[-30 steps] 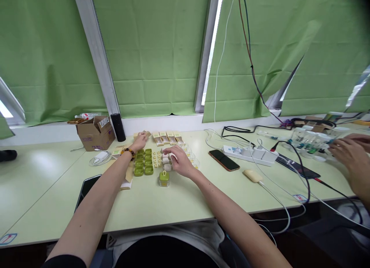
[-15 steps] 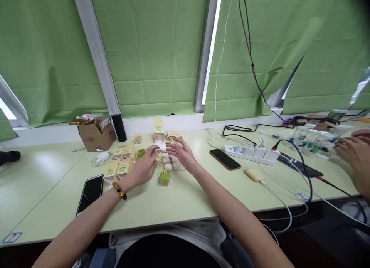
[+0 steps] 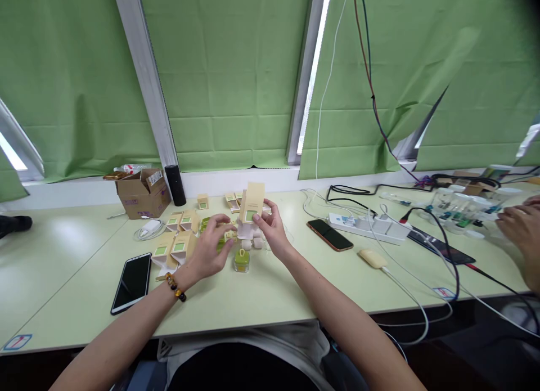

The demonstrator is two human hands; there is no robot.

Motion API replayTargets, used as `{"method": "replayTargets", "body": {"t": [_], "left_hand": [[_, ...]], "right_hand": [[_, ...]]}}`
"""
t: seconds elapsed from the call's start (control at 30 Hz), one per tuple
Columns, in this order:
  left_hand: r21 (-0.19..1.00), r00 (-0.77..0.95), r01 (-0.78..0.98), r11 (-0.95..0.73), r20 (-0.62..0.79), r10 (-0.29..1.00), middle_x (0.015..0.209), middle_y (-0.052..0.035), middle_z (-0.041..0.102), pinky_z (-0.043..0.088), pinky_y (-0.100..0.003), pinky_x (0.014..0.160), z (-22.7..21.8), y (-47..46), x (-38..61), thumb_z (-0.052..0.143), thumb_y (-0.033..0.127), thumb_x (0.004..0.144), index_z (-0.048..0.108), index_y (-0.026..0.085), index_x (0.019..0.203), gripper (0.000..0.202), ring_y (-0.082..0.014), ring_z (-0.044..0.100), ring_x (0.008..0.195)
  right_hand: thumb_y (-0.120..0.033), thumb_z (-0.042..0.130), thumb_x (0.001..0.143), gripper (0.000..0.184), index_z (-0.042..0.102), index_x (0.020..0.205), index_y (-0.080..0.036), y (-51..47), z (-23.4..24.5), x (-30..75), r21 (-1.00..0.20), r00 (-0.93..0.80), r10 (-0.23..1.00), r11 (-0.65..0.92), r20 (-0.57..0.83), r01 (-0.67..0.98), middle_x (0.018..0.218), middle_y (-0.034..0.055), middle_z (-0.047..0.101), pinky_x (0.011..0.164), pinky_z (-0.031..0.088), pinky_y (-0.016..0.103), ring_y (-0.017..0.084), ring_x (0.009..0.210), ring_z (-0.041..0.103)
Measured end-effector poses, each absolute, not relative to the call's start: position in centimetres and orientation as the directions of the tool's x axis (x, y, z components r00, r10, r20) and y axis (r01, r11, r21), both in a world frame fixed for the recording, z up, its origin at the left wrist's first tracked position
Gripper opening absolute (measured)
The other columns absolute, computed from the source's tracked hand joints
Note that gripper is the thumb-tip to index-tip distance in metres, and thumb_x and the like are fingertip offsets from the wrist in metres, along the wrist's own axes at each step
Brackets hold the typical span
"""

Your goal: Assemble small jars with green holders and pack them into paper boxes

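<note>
My right hand (image 3: 273, 228) grips a small cream paper box (image 3: 252, 200) with a green window, tilted above the table. Beside it, my left hand (image 3: 214, 245) holds nothing, its fingers apart and curved toward the box. Below the box lie several pale pinkish-white pieces (image 3: 257, 243), partly hidden. Nearer to me stands a small clear jar with a green lid (image 3: 242, 259) and a loop on top. Green items (image 3: 205, 224) lie behind my left hand. Several matching cream boxes (image 3: 184, 245) stand to the left of it.
A black-screened phone (image 3: 131, 283) lies at left, another phone (image 3: 329, 234) at right. A cardboard box (image 3: 143, 195) and a black cylinder (image 3: 175, 185) stand at the back. A power strip (image 3: 371, 227) with cables crosses the right side, near clear containers (image 3: 462, 208) and another person's hands (image 3: 523, 228).
The cream box has moved right and toward me, from between both hands into my right hand. My left hand has let go, its fingers now apart.
</note>
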State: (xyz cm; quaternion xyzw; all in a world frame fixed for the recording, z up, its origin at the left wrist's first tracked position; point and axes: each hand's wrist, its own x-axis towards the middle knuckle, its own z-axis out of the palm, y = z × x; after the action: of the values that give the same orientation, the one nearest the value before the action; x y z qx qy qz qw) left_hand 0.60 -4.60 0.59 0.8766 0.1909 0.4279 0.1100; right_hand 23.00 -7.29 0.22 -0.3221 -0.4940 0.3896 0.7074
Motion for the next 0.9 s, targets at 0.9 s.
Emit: {"method": "replayTargets", "body": {"t": [0.9], "left_hand": [[0.688, 0.396, -0.022, -0.725, 0.672, 0.626, 0.147, -0.0154, 0.059, 0.053, -0.05, 0.114, -2.2, -2.1, 2.5, 0.07, 0.037, 0.097, 0.041, 0.027, 0.155, 0.065, -0.03, 0.061, 0.135]], "right_hand": [[-0.031, 0.077, 0.087, 0.048, 0.061, 0.132, -0.028, -7.3, -1.4, 22.1, -0.768, 0.027, 0.78, 0.609, 0.625, 0.197, 0.131, 0.0095, 0.067, 0.101, 0.055, 0.046, 0.027, 0.121, 0.063]]}}
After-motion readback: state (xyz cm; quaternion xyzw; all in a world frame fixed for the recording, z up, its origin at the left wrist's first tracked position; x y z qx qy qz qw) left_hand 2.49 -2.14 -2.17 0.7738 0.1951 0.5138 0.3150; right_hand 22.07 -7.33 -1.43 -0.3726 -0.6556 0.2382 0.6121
